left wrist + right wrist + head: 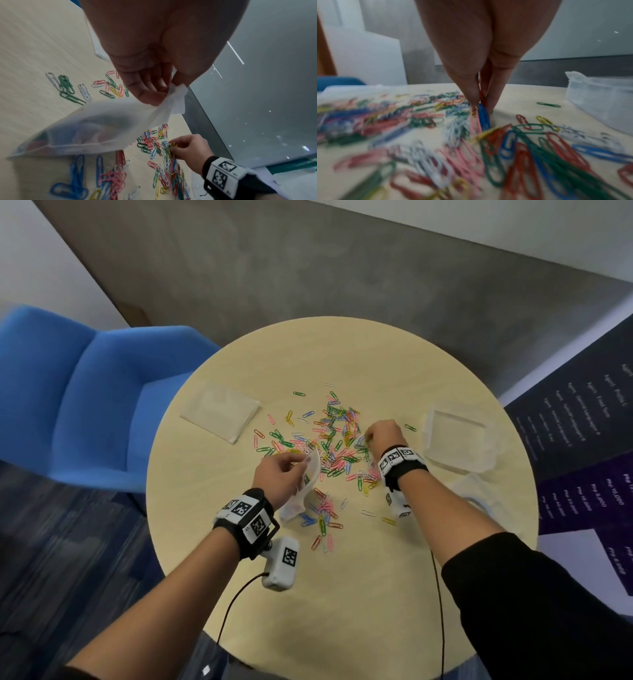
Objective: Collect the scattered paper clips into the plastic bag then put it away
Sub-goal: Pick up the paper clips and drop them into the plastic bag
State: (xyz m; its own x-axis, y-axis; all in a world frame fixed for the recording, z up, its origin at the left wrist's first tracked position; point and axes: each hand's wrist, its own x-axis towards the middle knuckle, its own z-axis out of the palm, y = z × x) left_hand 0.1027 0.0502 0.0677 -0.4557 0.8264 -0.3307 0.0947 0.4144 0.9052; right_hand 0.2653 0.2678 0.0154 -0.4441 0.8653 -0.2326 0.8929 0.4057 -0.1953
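Observation:
Coloured paper clips (334, 436) lie scattered over the middle of the round table (342, 594). My left hand (279, 474) pinches the rim of a small translucent plastic bag (301, 493) and holds it up off the table; several clips show through the plastic bag (89, 129). My right hand (382, 434) pinches a few clips at the pile's right edge. The right wrist view shows the fingertips (475, 100) closed on a blue clip (483, 117) and others, and the left wrist view shows that right hand (187, 146) gripping yellow clips.
A flat plastic bag (221, 410) lies at the table's left. A clear plastic box (459, 440) and more clear plastic (476, 498) sit at the right. A blue chair (89, 398) stands left of the table. Cables hang from both wrists.

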